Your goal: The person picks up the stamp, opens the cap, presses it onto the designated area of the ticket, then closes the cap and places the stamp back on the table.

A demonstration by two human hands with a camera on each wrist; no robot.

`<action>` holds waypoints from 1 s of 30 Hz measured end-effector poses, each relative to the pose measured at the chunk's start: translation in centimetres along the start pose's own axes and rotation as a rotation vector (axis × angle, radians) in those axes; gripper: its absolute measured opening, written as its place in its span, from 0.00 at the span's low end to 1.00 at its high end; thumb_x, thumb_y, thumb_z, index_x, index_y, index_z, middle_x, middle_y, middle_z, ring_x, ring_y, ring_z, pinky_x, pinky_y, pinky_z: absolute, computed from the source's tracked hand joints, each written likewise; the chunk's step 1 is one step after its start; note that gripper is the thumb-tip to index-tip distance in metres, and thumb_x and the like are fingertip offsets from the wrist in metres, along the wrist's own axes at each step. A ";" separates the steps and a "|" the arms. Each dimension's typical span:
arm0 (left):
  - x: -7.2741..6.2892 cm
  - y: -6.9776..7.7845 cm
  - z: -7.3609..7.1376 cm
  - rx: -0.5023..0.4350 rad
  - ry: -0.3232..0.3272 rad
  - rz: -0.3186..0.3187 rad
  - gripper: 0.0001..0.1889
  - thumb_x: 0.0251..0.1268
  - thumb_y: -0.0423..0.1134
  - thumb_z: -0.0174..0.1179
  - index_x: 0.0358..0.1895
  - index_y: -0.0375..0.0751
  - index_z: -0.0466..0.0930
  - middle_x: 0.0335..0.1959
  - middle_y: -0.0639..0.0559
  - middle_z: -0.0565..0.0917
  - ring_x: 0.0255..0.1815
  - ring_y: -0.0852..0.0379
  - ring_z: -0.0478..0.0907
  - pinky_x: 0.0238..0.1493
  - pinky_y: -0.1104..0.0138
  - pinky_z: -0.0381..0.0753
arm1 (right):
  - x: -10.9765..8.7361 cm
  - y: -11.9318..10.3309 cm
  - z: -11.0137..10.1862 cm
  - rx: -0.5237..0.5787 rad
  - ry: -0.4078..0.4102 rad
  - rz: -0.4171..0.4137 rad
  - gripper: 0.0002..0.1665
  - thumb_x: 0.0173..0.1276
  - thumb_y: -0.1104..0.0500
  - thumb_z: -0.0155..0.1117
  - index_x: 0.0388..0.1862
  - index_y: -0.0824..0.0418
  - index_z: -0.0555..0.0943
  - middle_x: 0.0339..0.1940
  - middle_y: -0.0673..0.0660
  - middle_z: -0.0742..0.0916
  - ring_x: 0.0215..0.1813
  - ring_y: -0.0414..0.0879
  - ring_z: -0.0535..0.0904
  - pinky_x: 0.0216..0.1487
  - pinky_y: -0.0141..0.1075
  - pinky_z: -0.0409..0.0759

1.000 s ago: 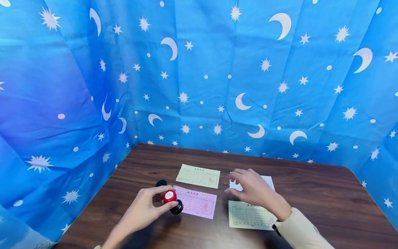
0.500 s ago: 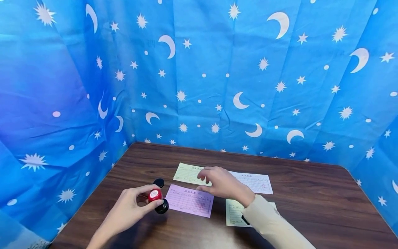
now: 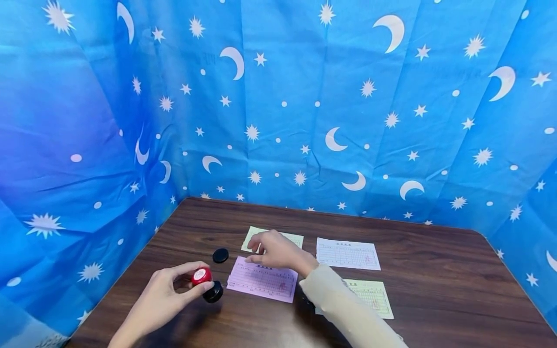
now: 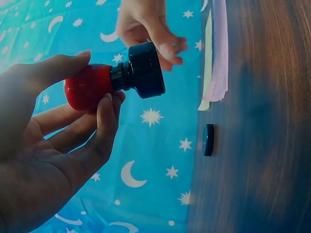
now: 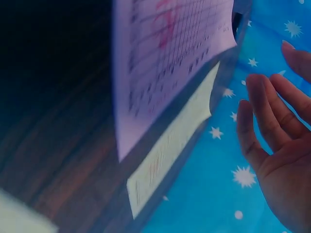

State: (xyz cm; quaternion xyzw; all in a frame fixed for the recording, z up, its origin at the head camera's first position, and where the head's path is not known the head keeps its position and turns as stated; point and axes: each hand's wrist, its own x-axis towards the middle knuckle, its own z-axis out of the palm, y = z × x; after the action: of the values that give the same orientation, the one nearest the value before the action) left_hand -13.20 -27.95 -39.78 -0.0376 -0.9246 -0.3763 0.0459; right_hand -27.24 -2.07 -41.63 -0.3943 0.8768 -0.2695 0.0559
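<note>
My left hand (image 3: 158,297) grips a rubber stamp (image 4: 90,87) by its round red knob; the stamp's black round base faces right, held above the table. A black round cap (image 3: 220,255) lies on the table just beyond the stamp. My right hand (image 3: 278,251) hovers over the pink slip (image 3: 261,285) and the rear pale green slip (image 3: 293,238), covering part of both. Its fingers are loosely bent with nothing between them, as the right wrist view also shows. Red stamp marks show on the slips.
A white slip (image 3: 348,253) lies at the back right, with another pale green slip (image 3: 378,299) in front of it, partly behind the right sleeve (image 3: 339,304). The brown wooden table (image 3: 444,270) meets a blue star-and-moon curtain (image 3: 278,96) at its far edge.
My right hand has moved left from the white slip to over the pink and rear green slips. My left hand has drawn leftward with the stamp, leaving the black cap in full view.
</note>
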 end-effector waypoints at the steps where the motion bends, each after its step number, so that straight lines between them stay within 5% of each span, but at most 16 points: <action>1: -0.1 -0.1 0.0 -0.003 0.009 -0.002 0.25 0.60 0.52 0.77 0.58 0.46 0.88 0.47 0.50 0.91 0.39 0.65 0.85 0.40 0.75 0.85 | 0.4 -0.1 0.3 0.016 -0.002 0.007 0.18 0.72 0.52 0.73 0.55 0.61 0.88 0.48 0.55 0.93 0.42 0.36 0.87 0.46 0.26 0.83; 9: -0.3 -0.6 -0.8 0.007 0.062 -0.001 0.25 0.61 0.53 0.77 0.58 0.45 0.88 0.49 0.47 0.91 0.41 0.66 0.86 0.40 0.76 0.85 | 3.7 -1.2 2.7 0.005 0.018 0.009 0.20 0.70 0.51 0.75 0.55 0.62 0.87 0.50 0.55 0.92 0.48 0.41 0.88 0.51 0.27 0.83; 14: -0.6 -1.3 -1.7 0.050 0.080 -0.027 0.26 0.62 0.55 0.75 0.58 0.47 0.88 0.49 0.47 0.91 0.39 0.66 0.84 0.38 0.74 0.85 | 5.0 -1.8 4.5 -0.132 0.021 0.005 0.20 0.71 0.49 0.74 0.55 0.59 0.87 0.49 0.52 0.90 0.47 0.40 0.82 0.50 0.29 0.80; 21: -1.1 -2.2 -2.3 0.092 0.090 -0.092 0.29 0.62 0.57 0.75 0.61 0.44 0.86 0.54 0.40 0.90 0.45 0.55 0.86 0.38 0.76 0.84 | 6.1 -2.4 6.5 -0.332 -0.001 0.055 0.29 0.74 0.43 0.69 0.69 0.51 0.81 0.66 0.48 0.85 0.68 0.43 0.78 0.68 0.32 0.77; 30: -0.8 -2.1 -1.7 0.079 0.062 -0.111 0.30 0.62 0.58 0.75 0.61 0.43 0.86 0.55 0.41 0.90 0.46 0.57 0.87 0.39 0.75 0.85 | 6.6 -2.4 6.8 -0.394 -0.013 0.048 0.25 0.78 0.45 0.65 0.70 0.47 0.81 0.66 0.44 0.85 0.65 0.40 0.79 0.65 0.30 0.79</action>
State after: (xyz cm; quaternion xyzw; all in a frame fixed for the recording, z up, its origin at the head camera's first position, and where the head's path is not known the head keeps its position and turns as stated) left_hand -12.51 -30.66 -40.15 0.0271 -0.9376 -0.3423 0.0551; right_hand -28.04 -11.07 -45.36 -0.3784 0.9213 -0.0886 -0.0104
